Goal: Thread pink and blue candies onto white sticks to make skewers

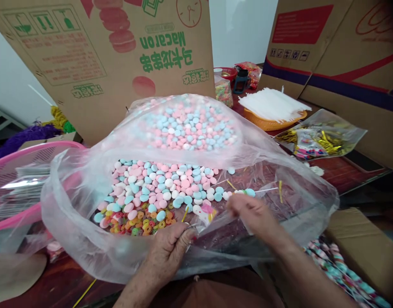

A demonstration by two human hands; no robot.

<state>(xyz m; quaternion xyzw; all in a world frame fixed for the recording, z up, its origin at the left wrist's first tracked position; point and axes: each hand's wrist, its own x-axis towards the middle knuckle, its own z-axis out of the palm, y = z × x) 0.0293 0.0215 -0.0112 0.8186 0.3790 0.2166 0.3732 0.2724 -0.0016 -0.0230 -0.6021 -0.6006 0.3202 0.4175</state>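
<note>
A big clear plastic bag point(71, 205) lies open on the table, full of pink, blue and white round candies point(161, 184), with small coloured ring candies point(135, 220) at its near edge. My left hand point(169, 250) is closed on a small clear printed packet point(205, 214) at the bag's front lip. My right hand point(250, 211) pinches a thin white stick point(263, 189) with candies threaded on it, just right of the packet. Gold twist ties point(280, 191) lie inside the bag near that hand.
Cardboard boxes stand behind: a macaron box point(119, 55) at the left, others point(344, 55) at the right. An orange basket of white sticks point(273, 109), a bag of gold ties point(318, 139), a pink basket point(19, 184) and finished candy strings point(340, 269) surround the bag.
</note>
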